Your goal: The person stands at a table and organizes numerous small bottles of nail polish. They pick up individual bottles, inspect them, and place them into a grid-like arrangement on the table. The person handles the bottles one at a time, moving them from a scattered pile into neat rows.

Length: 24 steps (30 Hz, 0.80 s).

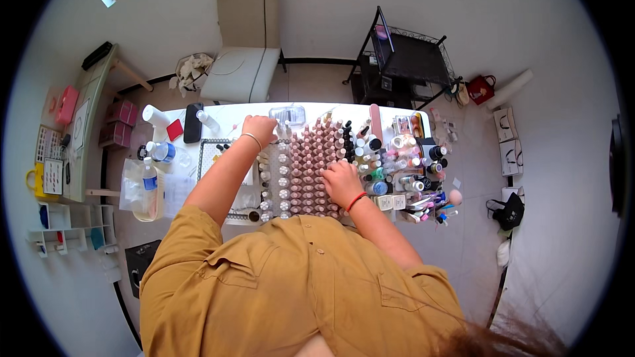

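Rows of nail polish bottles with pinkish caps (308, 173) stand close together on the white table (223, 109). My right hand (342, 183), with a red cord at the wrist, rests over the right-hand rows, its fingertips at the caps. Whether it grips one is hidden. Farther out, my left hand (259, 130) is bent down beside a transparent plastic box (292, 115), near the far end of a column of whitish-capped bottles (283, 182). Its fingertips are hidden behind the hand. Black-capped bottles (349, 145) flank the pinkish rows on the right.
Jars and bottles (397, 163) crowd the table's right side. A black phone (193, 123), a red square item (174, 130) and plastic water bottles (150, 176) lie or stand at left. Beyond the table are a pale chair (240, 69) and a black trolley (414, 59).
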Tool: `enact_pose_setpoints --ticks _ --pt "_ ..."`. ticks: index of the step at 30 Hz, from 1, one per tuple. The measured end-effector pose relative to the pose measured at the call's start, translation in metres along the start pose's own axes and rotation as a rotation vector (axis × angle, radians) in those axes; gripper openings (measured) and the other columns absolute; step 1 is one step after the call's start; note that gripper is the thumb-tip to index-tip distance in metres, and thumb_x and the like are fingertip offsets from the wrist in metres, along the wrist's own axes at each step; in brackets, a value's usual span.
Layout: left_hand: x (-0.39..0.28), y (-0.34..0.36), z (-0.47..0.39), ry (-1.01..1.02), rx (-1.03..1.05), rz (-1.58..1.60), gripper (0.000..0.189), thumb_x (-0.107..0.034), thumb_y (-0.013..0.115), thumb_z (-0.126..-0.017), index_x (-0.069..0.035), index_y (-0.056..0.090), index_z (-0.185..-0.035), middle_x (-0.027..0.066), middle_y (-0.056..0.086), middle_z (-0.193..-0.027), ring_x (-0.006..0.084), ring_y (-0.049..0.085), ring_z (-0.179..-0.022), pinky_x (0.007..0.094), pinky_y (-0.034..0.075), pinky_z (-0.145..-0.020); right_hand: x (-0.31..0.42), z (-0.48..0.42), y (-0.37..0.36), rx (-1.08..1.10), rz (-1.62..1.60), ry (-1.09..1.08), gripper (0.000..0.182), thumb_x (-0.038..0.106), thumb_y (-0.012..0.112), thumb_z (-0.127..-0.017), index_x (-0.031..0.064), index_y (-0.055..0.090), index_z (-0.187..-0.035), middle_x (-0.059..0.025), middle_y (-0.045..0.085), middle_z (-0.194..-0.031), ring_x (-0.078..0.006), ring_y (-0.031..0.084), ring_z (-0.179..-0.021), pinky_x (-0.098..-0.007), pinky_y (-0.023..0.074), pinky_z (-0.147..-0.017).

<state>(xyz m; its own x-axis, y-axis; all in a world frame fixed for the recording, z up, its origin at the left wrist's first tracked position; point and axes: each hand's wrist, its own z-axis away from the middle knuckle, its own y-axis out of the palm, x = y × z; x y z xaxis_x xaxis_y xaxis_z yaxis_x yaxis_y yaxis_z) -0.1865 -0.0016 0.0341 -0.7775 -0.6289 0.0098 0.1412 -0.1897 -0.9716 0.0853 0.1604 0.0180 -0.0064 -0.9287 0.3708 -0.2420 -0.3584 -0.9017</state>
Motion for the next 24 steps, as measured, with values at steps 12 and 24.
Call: enact_pose_setpoints --ticks 12,24 --pt "-0.003 0.015 0.002 0.048 -0.09 -0.012 0.016 -0.027 0.074 -0.082 -0.017 0.07 -0.094 0.0059 0.074 -0.093 0.0274 0.07 -0.095 0.0455 0.05 -0.083 -0.005 0.002 0.002 -0.024 -0.003 -0.022 0.011 0.018 0.072 -0.081 0.0161 0.073 -0.092 -0.0007 0.064 -0.093 -0.0252 0.057 -0.101 -0.0436 0.0427 -0.089" --pt "-0.024 0.014 0.0 0.046 -0.066 -0.033 0.017 -0.03 0.074 -0.083 -0.017 0.07 -0.094 0.0057 0.074 -0.092 0.0272 0.071 -0.093 0.0444 0.05 -0.084 -0.007 0.008 -0.001 -0.049 -0.009 -0.017 0.005 0.016 0.071 -0.081 0.016 0.071 -0.085 0.0013 0.063 -0.091 -0.0234 0.057 -0.099 -0.0435 0.0421 -0.085"
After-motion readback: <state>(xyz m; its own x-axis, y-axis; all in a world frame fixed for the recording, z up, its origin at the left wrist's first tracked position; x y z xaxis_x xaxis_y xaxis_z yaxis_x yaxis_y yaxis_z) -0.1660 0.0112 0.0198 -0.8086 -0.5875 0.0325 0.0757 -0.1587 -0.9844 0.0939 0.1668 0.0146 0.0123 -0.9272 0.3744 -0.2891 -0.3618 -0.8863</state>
